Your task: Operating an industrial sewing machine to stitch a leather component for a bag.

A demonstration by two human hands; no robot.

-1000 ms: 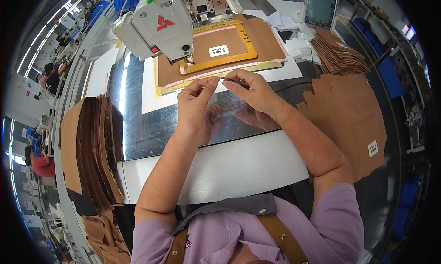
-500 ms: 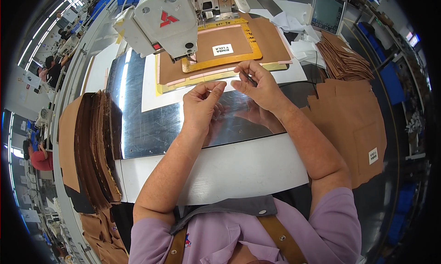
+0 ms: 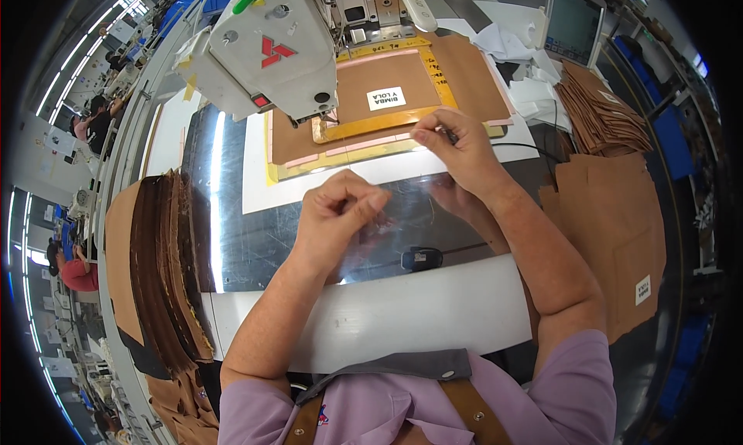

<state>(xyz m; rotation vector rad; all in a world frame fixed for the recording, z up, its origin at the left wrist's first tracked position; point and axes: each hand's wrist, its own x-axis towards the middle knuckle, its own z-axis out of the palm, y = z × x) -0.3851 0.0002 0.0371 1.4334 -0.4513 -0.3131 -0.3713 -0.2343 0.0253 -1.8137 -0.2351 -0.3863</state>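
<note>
My left hand (image 3: 340, 217) is closed in a pinch above the shiny metal plate (image 3: 255, 251); what it holds, if anything, is too small to tell. My right hand (image 3: 457, 147) is higher and to the right, fingers curled round a small dark tool (image 3: 450, 137), near the yellow frame's lower edge. That yellow frame (image 3: 371, 126) lies on a brown panel (image 3: 476, 73) with pink and yellow edging, on a white sheet (image 3: 259, 193), beside the sewing machine head (image 3: 267, 58). A dark shape (image 3: 422, 258) shows on the plate; I cannot tell if it is a reflection.
Brown stacks stand left (image 3: 155, 267) and at back right (image 3: 600, 108); flat brown pieces (image 3: 600, 236) lie right. White scraps (image 3: 534, 89), a dark cable (image 3: 518, 145) and a screen (image 3: 569, 27) are at back right. Co-workers (image 3: 99, 120) sit at machines on the left.
My hands have moved apart: the left down and slightly left, the right up and to the right. The whole view has shifted a little, and the dark shape now shows on the plate.
</note>
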